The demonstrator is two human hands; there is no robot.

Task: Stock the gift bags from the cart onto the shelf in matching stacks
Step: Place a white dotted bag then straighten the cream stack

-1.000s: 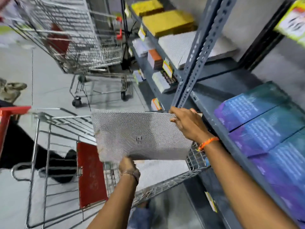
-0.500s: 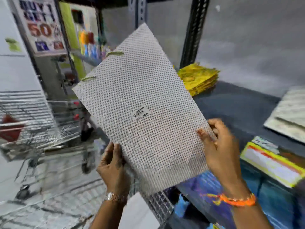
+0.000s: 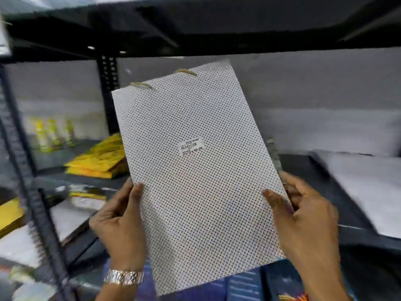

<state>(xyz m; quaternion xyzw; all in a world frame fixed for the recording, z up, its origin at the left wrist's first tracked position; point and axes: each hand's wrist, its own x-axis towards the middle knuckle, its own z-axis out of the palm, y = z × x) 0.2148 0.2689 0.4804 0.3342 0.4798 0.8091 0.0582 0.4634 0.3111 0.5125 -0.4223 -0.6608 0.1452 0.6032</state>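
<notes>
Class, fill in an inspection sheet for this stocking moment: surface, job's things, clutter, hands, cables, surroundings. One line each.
Surface: dark metal shelf, bare in the middle behind the bag.
Job's things: dotted white gift bag held up flat and tilted, handles at top, price sticker facing the camera; yellow bag stack at left; pale stack at right, blurred.
Clutter: blurred yellow items far left, not identifiable.
Hands: left hand and right hand grip the bag's side edges.
Cables: nothing seen.
Surroundings: shelf upright, grey back wall, blue bags below.
</notes>
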